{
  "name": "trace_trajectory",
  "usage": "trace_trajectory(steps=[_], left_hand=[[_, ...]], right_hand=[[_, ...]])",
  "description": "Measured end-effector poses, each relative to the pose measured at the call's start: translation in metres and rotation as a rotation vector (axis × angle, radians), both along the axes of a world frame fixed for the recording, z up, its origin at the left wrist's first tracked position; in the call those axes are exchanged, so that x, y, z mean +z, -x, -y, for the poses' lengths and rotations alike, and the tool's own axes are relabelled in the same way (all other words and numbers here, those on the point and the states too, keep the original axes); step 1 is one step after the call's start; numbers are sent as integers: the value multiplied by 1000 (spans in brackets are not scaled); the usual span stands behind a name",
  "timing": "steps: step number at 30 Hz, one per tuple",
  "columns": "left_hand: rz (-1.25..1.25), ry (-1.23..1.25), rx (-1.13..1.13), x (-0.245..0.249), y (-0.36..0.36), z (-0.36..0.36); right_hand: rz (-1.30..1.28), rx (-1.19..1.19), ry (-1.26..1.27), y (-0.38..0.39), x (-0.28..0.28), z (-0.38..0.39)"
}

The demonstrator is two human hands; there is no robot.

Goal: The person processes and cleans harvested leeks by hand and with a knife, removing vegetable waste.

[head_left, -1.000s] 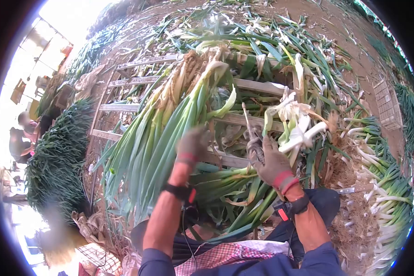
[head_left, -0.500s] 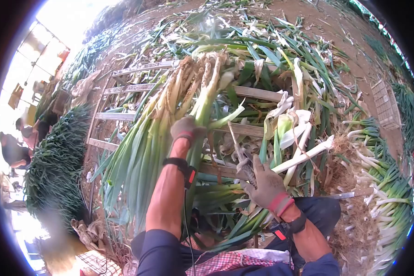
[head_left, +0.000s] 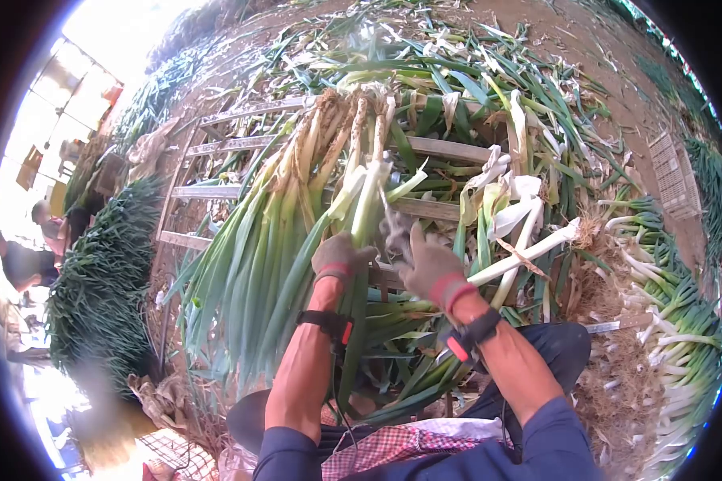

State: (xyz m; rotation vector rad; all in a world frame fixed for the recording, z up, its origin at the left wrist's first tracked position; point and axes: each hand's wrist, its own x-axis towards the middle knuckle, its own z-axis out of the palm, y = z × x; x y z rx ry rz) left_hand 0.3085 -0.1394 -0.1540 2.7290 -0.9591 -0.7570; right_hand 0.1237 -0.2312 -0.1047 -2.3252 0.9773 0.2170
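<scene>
Left hand (head_left: 341,258), grip closed round leek stalk (head_left: 369,200); right hand (head_left: 429,268), grip closed on blurred tool (head_left: 391,226), close enough that a slip could nick the left hand.

Pass blocked: leek bundle (head_left: 281,240) over wooden rack (head_left: 449,150), trimmed leeks (head_left: 674,321) at right; bare soil (head_left: 553,24) beyond is open

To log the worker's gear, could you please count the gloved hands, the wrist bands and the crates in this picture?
Gloved hands: 2, the left hand, gripping a leek, and the right hand
Wrist bands: 2, one on each wrist
Crate: 1
Total: 5
</scene>
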Motion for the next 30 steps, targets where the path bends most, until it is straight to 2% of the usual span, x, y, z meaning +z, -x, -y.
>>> trace_trajectory(steps=[2,5,8,10,12,15,17,21,22,24,26,29,30], left_hand=[[-16,9,9,-1,1,-1],[-36,13,32,-4,1,-1],[-61,10,38,1,3,0],[-58,47,47,-5,3,-3],[-93,81,62,-11,-2,-6],[-182,130,26,-11,0,-8],[-228,145,2,-9,7,-10],[-223,103,-13,4,53,2],[-212,77,-11,4,68,5],[-165,90,-113,-28,106,9],[-260,137,-330,-13,148,-3],[-343,145,-570,0,152,-9],[-312,307,-488,4,136,-17]], right_hand=[[14,-43,18,-21,-10,25],[87,-29,274,-45,-39,52],[-33,-69,85,-66,-22,80],[-13,-52,81,-64,-24,83],[-46,-10,66,-52,-21,75],[124,32,34,-8,-23,46],[122,-46,19,24,-23,25],[125,-119,53,86,1,-11],[141,-55,29,98,2,-17],[173,77,-23,115,6,-24],[191,-57,-16,111,19,-17],[101,-200,76,113,13,4],[124,-189,83,116,12,5]])
